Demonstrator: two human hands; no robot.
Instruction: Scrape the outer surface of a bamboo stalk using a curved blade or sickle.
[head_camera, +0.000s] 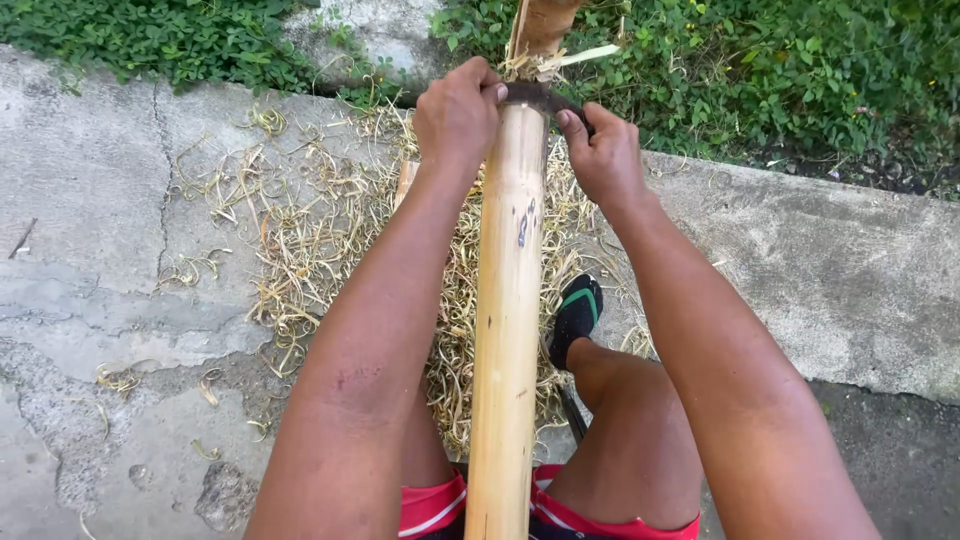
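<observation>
bamboo pole (508, 300), one, pale yellow, lying between your knees with its long axis running straight away from you, near end cut off by the bottom edge, far end pointing up toward the green plants (780, 70). one dark curved blade (535, 95) lies across the pole's far end. your left hand (458, 112) is fisted around the blade's left end, fingers curled tight; your right hand (603, 155) grips the right end, fingers wrapped, thumb on top. both hands touch the pole's sides. beyond the blade one brown split piece (540, 25) sticks up, cut off by the top edge; can't tell if it's the same pole. one heap of pale shavings (330, 230) spreads on the cracked concrete (100, 250) under and left of the pole. one black shoe with a green stripe (577, 315) shows right of the pole; the other foot is hidden. red shorts (560, 515) are partly cut off at the bottom. a thin dark rod (572, 412) by the right knee is hard to make out.
</observation>
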